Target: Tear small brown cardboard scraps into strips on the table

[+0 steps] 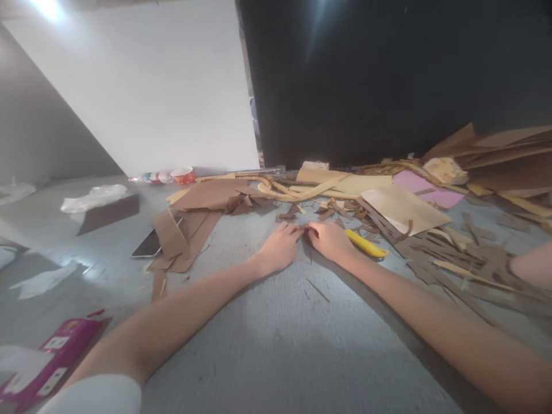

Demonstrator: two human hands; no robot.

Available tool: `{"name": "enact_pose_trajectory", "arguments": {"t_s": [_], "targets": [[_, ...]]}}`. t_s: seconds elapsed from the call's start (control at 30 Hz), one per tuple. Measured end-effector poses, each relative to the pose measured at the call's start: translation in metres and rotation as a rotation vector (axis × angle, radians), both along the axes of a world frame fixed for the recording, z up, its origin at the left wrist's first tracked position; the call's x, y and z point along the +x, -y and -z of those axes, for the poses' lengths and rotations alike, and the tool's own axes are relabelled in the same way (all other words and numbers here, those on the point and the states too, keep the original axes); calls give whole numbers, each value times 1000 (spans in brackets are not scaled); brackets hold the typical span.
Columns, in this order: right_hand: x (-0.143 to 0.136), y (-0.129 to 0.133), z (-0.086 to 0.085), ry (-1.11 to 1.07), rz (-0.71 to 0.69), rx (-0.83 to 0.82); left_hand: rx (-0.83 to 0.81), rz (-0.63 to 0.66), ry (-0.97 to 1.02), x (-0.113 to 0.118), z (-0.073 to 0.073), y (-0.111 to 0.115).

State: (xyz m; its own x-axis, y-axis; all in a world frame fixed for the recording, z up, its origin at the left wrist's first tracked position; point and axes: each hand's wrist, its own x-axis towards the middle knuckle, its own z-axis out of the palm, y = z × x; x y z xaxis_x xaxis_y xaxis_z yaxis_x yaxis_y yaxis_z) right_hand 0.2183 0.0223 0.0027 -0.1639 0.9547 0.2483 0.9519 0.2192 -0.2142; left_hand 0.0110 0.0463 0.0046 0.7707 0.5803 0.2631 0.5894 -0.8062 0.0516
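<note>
Head: left hand (280, 246) beside right hand (330, 240)

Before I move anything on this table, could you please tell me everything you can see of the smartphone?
The smartphone is a slim slab with a dark, glassy-looking face turned up and a pale rim along its near edge. No lit display shows. It appears to lie flat on the grey table, slanted, well to the left of the left hand. A brown strip lies across it, hiding its middle; a far corner peeks out beyond.
</note>
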Motion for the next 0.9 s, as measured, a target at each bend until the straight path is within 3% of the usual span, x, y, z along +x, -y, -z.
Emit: {"name": "enact_pose_trajectory", "arguments": {"t_s": [0.23,0.9], "targets": [[-2,-1,-2,-8,-87,-41,0,9,13,0,2,-2],[-2,0,-3,-15,-75,-41,-19,-6,18,1,-1,1]]}}
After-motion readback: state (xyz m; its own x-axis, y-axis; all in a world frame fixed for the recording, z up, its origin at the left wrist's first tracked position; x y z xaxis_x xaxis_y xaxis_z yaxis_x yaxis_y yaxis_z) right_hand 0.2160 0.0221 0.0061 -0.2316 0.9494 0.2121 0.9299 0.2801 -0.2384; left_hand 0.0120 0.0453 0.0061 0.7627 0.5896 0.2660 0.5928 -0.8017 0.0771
